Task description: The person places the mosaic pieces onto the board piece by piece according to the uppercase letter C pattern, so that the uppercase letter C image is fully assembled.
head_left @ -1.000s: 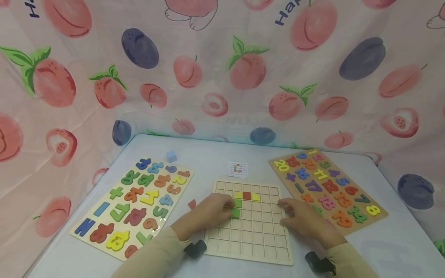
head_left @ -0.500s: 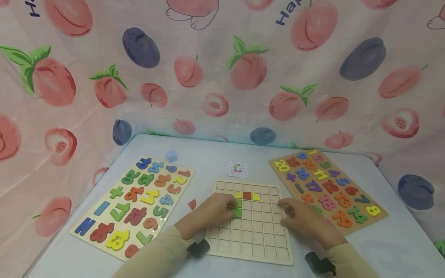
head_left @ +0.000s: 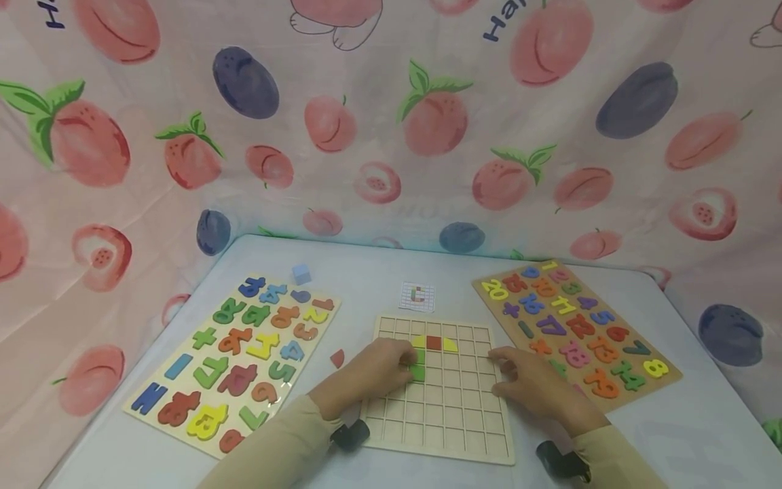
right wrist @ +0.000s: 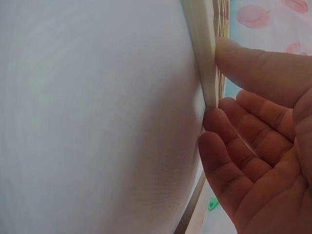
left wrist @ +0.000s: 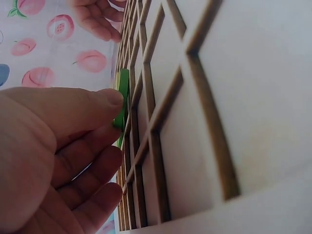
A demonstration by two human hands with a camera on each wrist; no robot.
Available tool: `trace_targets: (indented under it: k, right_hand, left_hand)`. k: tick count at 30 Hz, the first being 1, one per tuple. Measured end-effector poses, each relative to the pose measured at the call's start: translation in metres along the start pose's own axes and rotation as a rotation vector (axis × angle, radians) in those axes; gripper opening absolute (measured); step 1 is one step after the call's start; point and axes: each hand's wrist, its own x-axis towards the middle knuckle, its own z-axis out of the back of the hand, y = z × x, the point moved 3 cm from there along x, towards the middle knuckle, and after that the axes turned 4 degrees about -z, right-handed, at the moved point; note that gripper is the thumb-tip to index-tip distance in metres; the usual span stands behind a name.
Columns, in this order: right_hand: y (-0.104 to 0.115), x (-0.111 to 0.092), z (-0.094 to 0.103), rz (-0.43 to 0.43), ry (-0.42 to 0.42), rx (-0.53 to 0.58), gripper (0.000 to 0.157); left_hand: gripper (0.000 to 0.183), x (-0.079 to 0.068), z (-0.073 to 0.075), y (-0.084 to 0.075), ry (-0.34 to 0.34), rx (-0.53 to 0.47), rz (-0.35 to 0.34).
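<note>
A wooden grid board (head_left: 452,414) lies in the middle of the table. Thumb and forefinger of my left hand (head_left: 381,367) pinch a green tile (left wrist: 123,97), seen nearly edge-on at the grid in the left wrist view. In the head view this green tile sits directly below another green tile (head_left: 421,356), partly behind the fingers. Above them are a red square tile (head_left: 434,343) and a yellow curved tile (head_left: 449,345) on its right; a second yellow tile (head_left: 420,342) is on its left. My right hand (head_left: 534,387) touches the board's right edge with thumb and fingertips, fingers loosely bent.
Behind the board lies a small pattern card (head_left: 417,297). Number puzzle boards flank it, one on the left (head_left: 183,367) and one on the right (head_left: 611,339). A red rounded piece (head_left: 337,358) lies near the left forearm, and a light-blue cube (head_left: 301,274) stands farther back.
The lower green tile has slid up with my left fingers, closing the gap to the green tile above it. My right hand has stayed at the board's edge.
</note>
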Motion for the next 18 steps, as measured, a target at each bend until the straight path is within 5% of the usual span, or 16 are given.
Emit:
trace_targets:
  k: [18]
  right_hand:
    - [0.0016, -0.0002, 0.001, 0.002, 0.004, -0.001, 0.057]
  left_hand:
    - [0.021, -0.0001, -0.0003, 0.0058, 0.006, -0.016, 0.036]
